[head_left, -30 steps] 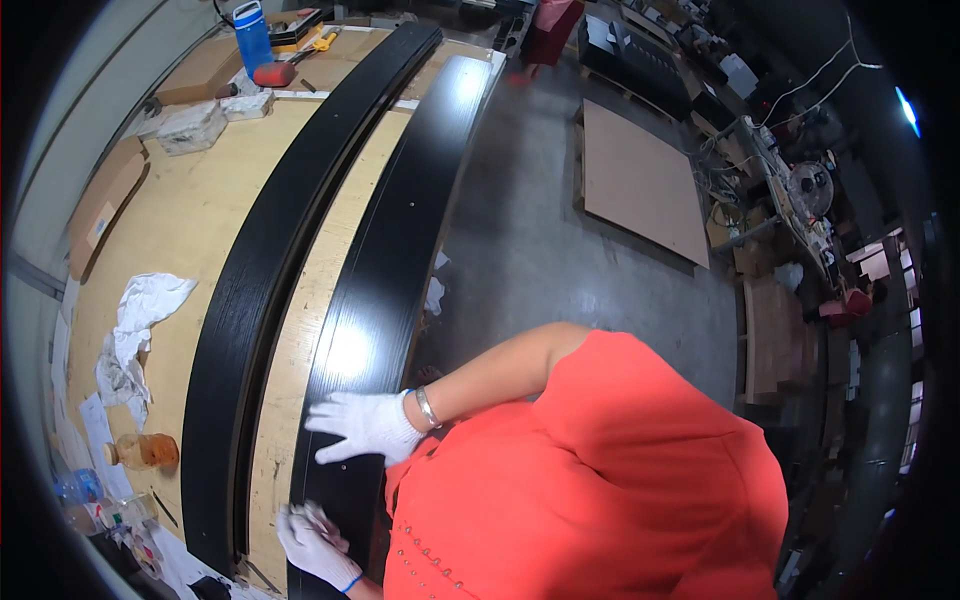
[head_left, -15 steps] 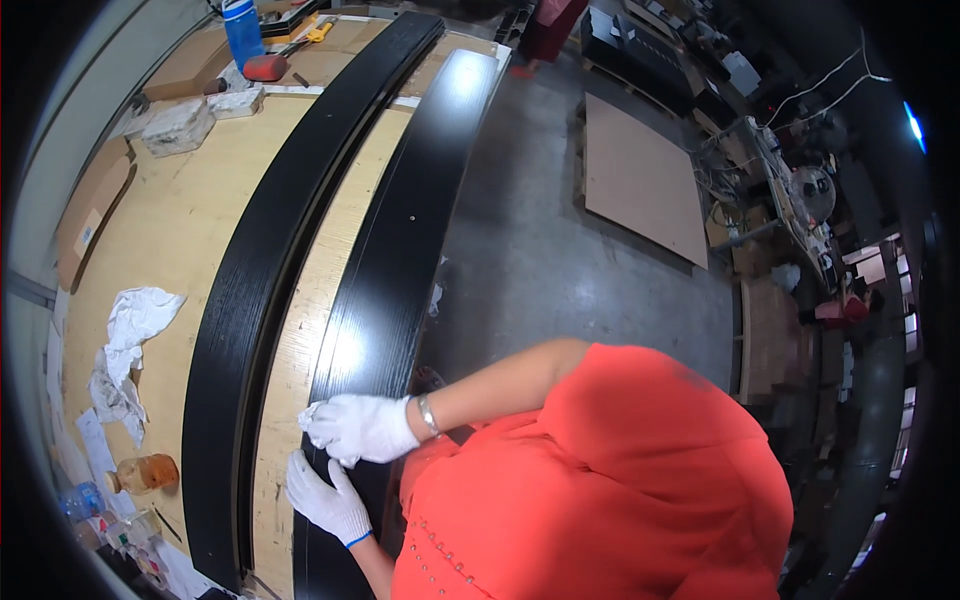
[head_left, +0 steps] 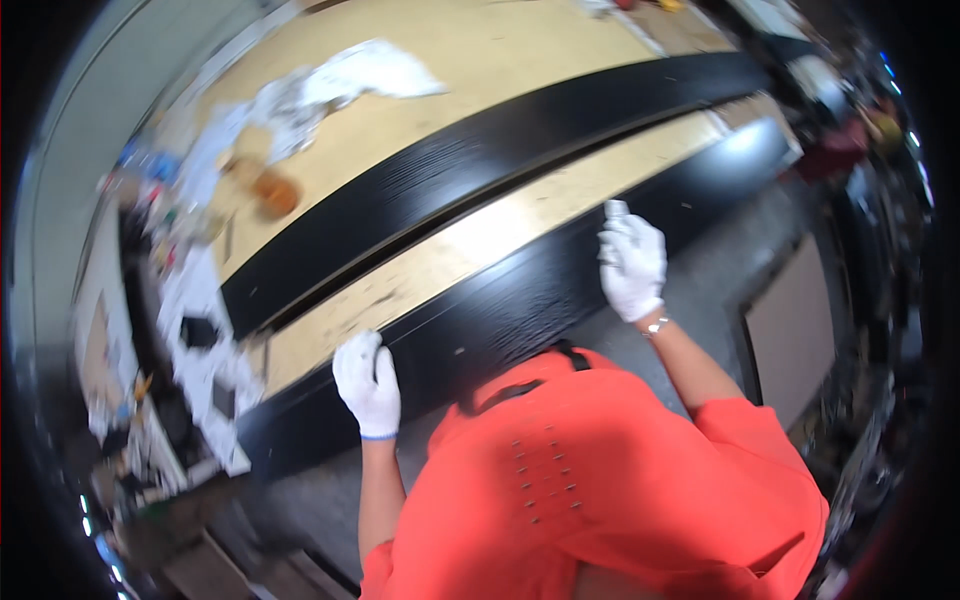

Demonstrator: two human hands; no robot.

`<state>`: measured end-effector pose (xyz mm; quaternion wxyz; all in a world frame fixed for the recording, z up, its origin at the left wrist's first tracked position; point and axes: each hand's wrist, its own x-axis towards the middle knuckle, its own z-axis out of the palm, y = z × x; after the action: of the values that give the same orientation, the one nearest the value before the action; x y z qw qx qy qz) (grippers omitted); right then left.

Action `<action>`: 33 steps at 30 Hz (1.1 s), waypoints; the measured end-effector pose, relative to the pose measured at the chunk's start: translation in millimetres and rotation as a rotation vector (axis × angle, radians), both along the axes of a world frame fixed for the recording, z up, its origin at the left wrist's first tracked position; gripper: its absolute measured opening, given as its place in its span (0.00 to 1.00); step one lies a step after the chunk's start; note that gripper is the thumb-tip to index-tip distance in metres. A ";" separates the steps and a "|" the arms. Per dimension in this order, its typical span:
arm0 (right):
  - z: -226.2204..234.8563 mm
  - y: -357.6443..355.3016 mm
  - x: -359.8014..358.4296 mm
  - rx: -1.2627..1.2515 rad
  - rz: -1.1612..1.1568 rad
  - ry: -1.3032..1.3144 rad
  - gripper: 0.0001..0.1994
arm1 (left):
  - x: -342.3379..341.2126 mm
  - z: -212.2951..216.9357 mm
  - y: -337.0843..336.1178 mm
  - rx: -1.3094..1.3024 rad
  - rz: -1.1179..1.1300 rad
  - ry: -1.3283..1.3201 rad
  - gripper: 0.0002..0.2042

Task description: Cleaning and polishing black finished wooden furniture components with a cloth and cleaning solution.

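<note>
A long black board (head_left: 520, 300) with a wood-grain surface lies along the near side of the table in front of me. My left hand (head_left: 368, 390), in a white glove, rests on its left part at the far edge, thumb apart from the fingers and nothing seen in it. Farther right, my right hand (head_left: 636, 268), also gloved, is closed on a small crumpled white cloth (head_left: 615, 212) at the board's far edge. Beyond lies a second black board (head_left: 430, 175), parallel to the first, with a strip of pale table between them.
Crumpled white cloths (head_left: 365, 72) lie on the pale wooden tabletop (head_left: 500, 40). A bottle of amber liquid (head_left: 275, 192), blurred, lies left of the far board. Papers (head_left: 195, 300) and clutter line the table's left end. A brown flat panel (head_left: 795, 335) is low at the right.
My view has swung round, so the boards now run more crosswise. My hands, close together before, are now wide apart, the right one farther along the board with the cloth.
</note>
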<state>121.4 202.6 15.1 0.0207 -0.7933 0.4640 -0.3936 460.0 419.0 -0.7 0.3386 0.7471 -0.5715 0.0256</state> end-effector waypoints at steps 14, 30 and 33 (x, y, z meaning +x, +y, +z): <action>-35.8 -12.4 -8.3 -0.047 -0.089 0.179 0.14 | 332.1 -40.5 103.2 0.392 0.643 -0.100 0.18; 34.5 55.3 164.0 0.228 0.594 -0.245 0.23 | 24.5 63.2 -20.9 -0.037 0.048 0.466 0.16; 39.4 67.9 174.4 0.679 0.648 -0.498 0.22 | -22.8 53.1 -51.7 -0.025 -0.128 0.576 0.17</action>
<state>295.8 270.5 54.5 0.5065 -0.7273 0.2772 -0.3710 437.2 367.3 52.4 0.4969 0.6819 -0.4975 -0.2016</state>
